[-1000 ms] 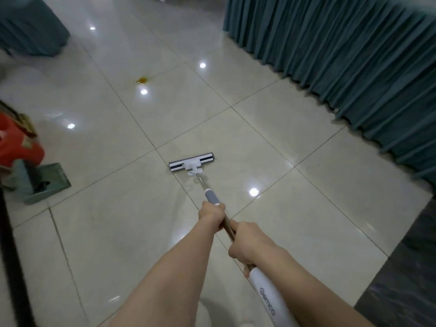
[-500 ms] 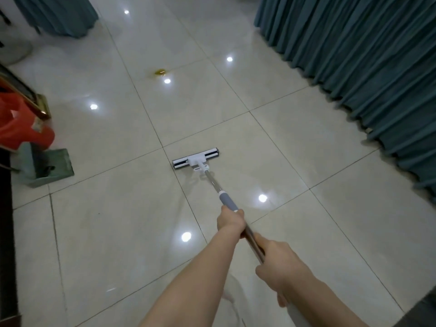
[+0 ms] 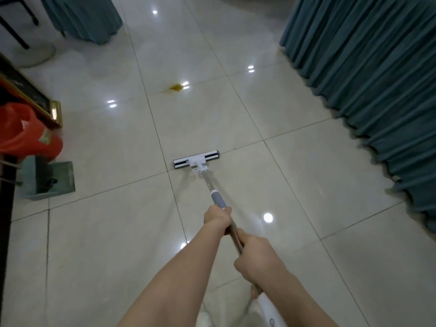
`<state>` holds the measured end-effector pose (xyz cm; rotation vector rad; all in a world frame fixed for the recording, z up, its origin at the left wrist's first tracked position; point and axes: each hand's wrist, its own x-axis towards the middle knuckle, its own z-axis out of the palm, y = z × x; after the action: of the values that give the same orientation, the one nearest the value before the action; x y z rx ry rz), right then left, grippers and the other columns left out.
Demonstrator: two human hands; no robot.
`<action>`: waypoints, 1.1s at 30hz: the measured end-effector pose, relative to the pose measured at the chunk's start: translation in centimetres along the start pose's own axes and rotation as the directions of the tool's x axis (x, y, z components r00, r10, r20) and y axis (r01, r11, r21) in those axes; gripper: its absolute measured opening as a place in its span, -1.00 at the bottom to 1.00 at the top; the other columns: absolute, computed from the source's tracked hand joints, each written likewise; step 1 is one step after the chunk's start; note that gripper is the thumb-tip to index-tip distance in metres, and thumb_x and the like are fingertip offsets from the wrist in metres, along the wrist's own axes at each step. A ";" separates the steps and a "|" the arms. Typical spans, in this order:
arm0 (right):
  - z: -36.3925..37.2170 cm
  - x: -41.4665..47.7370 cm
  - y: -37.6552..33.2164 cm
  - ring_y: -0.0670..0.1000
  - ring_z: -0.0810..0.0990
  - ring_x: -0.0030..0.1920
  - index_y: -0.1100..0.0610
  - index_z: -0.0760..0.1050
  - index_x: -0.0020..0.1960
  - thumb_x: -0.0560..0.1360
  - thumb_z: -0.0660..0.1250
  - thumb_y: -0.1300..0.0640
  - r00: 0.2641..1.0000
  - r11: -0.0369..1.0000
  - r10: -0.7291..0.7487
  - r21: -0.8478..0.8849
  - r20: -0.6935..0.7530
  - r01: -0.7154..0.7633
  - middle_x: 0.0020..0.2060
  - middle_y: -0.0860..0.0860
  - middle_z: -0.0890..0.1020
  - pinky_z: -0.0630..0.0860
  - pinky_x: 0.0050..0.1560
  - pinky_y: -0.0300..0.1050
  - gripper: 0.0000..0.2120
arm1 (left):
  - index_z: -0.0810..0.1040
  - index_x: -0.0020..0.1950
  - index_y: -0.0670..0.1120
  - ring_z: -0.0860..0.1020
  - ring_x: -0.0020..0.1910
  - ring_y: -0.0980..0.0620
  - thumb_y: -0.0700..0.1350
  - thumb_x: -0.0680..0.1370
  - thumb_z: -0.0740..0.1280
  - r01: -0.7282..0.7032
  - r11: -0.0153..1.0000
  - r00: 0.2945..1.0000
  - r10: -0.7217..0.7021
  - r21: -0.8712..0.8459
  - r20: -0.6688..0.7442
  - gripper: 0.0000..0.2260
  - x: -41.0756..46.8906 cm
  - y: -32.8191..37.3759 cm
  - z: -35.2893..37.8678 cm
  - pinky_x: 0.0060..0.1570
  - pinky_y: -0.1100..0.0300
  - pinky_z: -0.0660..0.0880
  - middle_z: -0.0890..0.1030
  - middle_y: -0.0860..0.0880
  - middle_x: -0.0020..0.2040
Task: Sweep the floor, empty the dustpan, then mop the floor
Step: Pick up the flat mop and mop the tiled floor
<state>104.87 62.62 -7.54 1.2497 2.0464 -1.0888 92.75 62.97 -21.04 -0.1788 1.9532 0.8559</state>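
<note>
Since half a second ago, the mop head (image 3: 196, 160) has slid forward over a tile line, closer to the yellow spot (image 3: 175, 87), and the red bag and green dustpan look nearer to the person.

The shiny tile floor (image 3: 106, 244) fills most of the view, with bright light dots on it. Long teal curtains (image 3: 368, 74) hang down the right side and touch the floor. A smaller teal cloth (image 3: 82, 17) hangs at the top left. At the left edge sits a red bag (image 3: 26, 135), and just below it the green dustpan (image 3: 49, 180) lies on the floor. A dark frame with a gold edge (image 3: 50, 113) leans behind the bag.

The mop (image 3: 207, 182) lies flat on the floor in the middle, well apart from the yellow spot ahead of it. Its thin pole slants back to the person. The left hand (image 3: 217, 219) is wrapped tight around the pole, just below the grey grip. The right hand (image 3: 257, 258) is closed around the pole lower down, near the white end, close behind the left hand.
</note>
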 end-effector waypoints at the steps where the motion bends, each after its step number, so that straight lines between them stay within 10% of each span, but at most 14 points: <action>1: -1.1 1.4 -0.7 -0.04 0.49 -0.34 -0.10 0.31 0.40 0.41 0.16 0.32 1.000 1.000 0.001 0.007 0.012 -0.001 -0.28 -0.05 0.46 0.46 -0.36 -0.19 -0.38 | 0.49 0.02 -0.15 0.65 -0.13 -0.24 -0.07 0.51 0.31 0.007 1.000 1.000 -0.007 -0.011 -0.001 -0.82 0.9 1.5 0.0 -0.27 -0.13 0.64 0.62 -0.21 -0.01; 15: -17.5 20.2 -10.1 0.09 0.63 -0.23 -0.24 0.14 0.48 0.44 0.11 0.35 0.993 0.999 -0.036 -0.031 0.113 0.040 -0.11 0.06 0.56 0.63 -0.20 -0.05 -0.26 | 0.52 0.03 -0.16 0.65 -0.10 -0.25 -0.05 0.51 0.33 0.032 0.998 0.994 -0.038 -0.058 -0.100 -0.80 15.5 22.9 0.0 -0.24 -0.14 0.64 0.62 -0.24 0.00; 33: -27.4 44.0 -41.4 0.03 0.56 -0.25 -0.19 0.22 0.43 0.43 0.18 0.31 0.999 0.999 0.001 0.052 0.043 -0.003 -0.19 0.03 0.53 0.63 -0.15 -0.04 -0.34 | 0.51 0.08 -0.22 0.64 -0.13 -0.23 -0.05 0.55 0.30 -0.020 0.997 0.999 0.023 0.075 -0.036 -0.75 38.2 50.6 -19.8 -0.49 0.08 0.55 0.62 -0.24 0.01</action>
<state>47.74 96.32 -9.77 1.2419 1.9964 -1.1652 35.40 96.40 -21.68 -0.1309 2.0208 0.7973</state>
